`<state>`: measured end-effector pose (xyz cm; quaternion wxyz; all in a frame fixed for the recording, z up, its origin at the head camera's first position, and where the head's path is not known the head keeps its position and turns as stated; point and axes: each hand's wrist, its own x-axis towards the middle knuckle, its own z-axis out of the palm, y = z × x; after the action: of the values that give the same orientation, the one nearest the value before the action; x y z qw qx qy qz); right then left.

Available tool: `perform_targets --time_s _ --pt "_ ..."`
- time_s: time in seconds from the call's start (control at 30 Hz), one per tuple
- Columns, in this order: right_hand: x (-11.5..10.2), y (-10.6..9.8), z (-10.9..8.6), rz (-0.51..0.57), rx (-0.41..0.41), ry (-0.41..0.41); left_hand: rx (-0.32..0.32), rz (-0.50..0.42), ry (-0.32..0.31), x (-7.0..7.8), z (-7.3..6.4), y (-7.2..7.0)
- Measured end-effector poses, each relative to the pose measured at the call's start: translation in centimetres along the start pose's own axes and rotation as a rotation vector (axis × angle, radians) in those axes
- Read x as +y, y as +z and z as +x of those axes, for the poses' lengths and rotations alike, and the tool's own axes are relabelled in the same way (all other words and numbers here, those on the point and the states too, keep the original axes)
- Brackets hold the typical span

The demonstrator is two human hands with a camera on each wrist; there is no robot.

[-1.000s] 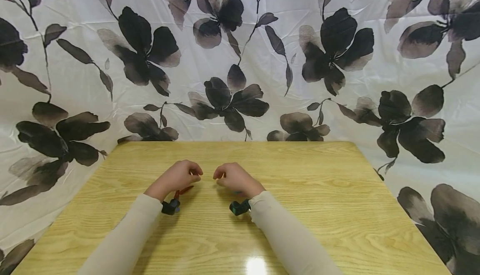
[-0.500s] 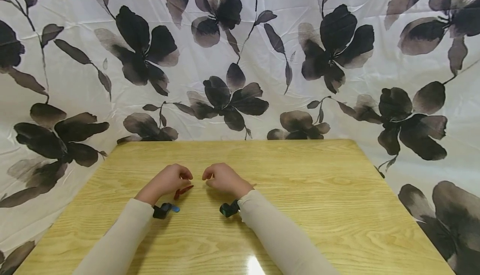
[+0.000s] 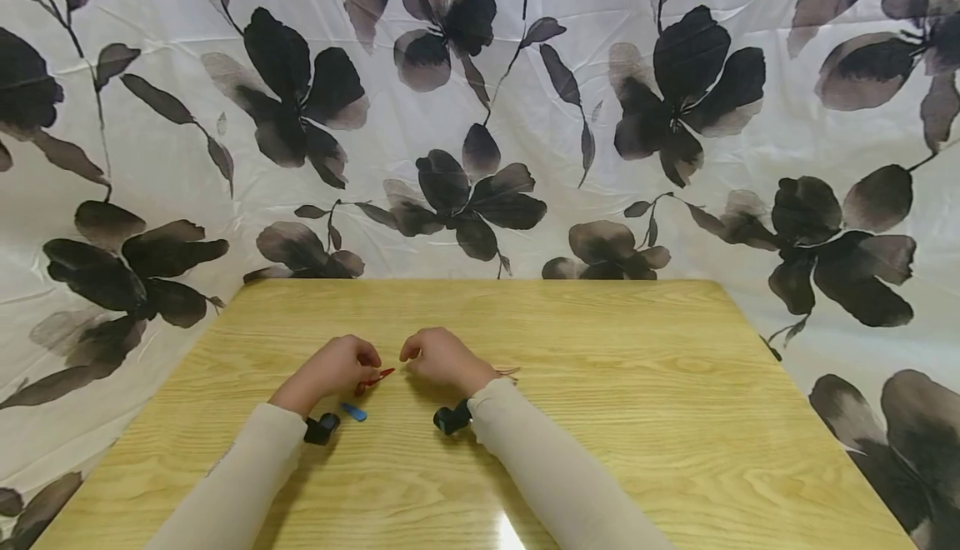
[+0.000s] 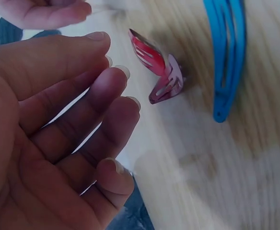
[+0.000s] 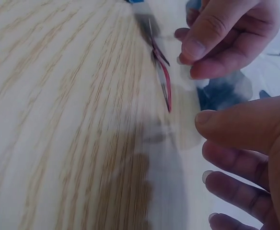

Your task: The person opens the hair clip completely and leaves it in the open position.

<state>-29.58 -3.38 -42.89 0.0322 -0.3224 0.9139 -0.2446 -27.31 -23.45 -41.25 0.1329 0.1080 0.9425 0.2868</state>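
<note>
Two red snap hair clips [image 4: 148, 56] lie crossed at an angle on the wooden table, one brighter than the other. My left hand [image 3: 341, 367] hovers right by them, its fingers loosely bent and nothing between them. A blue snap hair clip [image 4: 228, 57] rests beside the red pair, nearer my left wrist. To the right, my right hand [image 3: 442, 360] is held over the table with relaxed fingers, also holding nothing. The right wrist view catches the red clips edge-on, past the thumb of my right hand [image 5: 245, 158].
Thin pinkish pieces [image 3: 507, 372] show on the table just beyond my right wrist, partly hidden by it. The wood-grain table [image 3: 637, 417] stretches out to both sides. A floral cloth [image 3: 480, 75] hangs behind its far edge.
Both hands have shifted left and stay close together. The blue clip, mostly covered by the left wrist before, now shows fully, and the pinkish pieces have come into view behind the right wrist.
</note>
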Motion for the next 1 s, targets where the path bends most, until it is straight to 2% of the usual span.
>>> perform_targets --time_s 0.4,0.67,1.0 --pt "-0.6 1.2 1.3 -0.041 -0.040 -0.035 0.031 0.101 0.023 -0.2 -0.4 0.1" --pt "-1.3 1.4 1.6 -0.061 -0.074 -0.047 0.048 0.126 0.001 -0.3 -0.4 0.3" --pt "-1.5 1.9 2.1 -0.104 -0.067 -0.076 0.059 0.173 0.006 -0.4 -0.5 0.6"
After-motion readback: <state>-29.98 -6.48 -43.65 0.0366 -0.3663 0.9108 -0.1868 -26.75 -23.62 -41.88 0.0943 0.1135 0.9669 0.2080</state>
